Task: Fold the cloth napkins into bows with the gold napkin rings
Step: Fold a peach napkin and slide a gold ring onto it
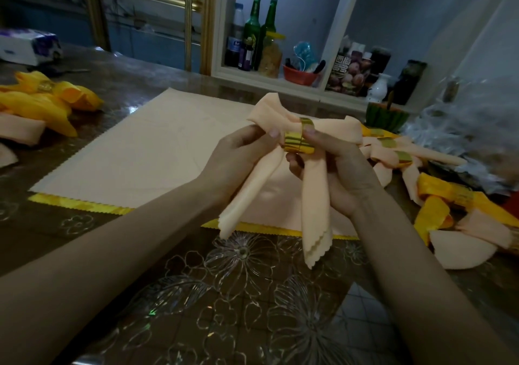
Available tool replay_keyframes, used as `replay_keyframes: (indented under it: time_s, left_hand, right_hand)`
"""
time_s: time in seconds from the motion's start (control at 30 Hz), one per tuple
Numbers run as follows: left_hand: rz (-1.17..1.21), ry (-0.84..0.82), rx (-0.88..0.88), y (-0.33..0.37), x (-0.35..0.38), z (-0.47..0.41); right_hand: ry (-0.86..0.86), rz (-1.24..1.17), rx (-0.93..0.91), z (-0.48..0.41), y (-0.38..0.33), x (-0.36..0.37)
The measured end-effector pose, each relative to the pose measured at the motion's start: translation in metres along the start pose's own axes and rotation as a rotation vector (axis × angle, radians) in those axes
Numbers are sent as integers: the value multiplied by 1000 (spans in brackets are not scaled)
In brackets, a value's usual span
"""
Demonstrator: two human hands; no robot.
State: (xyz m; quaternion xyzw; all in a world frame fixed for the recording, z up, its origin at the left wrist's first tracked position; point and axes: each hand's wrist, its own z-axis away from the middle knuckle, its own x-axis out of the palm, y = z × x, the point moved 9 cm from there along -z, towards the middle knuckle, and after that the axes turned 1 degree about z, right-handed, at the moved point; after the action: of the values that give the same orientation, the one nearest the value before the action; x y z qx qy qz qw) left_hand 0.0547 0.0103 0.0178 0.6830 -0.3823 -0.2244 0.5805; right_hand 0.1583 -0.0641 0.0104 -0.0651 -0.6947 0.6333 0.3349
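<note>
Midair, the peach napkin [269, 111] was pinched at its left loop by the left hand [238, 151], and the gold ring [299, 140] at its waist was gripped by the right hand [337, 173]. The ring was best kept centred and the loops teased even. Room was bounded by yellow bows [47, 100] leftward and a finished pile [393, 151] rightward; open space lay over the flat napkin [140, 154] between.

The held napkin [313, 196] hangs above a flat napkin [134, 151] on the table [238, 294] — left bow pile [47, 103] and right bow pile [438, 204] flanking, shelf [269, 81] with bottles [251, 33] behind.
</note>
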Motion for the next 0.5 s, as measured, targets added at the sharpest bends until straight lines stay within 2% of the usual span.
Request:
replay_keyframes:
  time_s: [0.1, 0.23, 0.37, 0.5]
  left_hand:
    - [-141, -40, 115, 4, 6, 2]
    - [-152, -33, 103, 2, 4, -3]
    - [-113, -1, 82, 3, -1, -7]
    - [28, 91, 19, -4, -9, -7]
  right_hand:
    - [-8, 38, 29, 1, 3, 0]
    - [-44, 97, 33, 3, 6, 4]
    - [-84, 96, -26, 4, -1, 8]
    - [-72, 68, -80, 2, -5, 8]
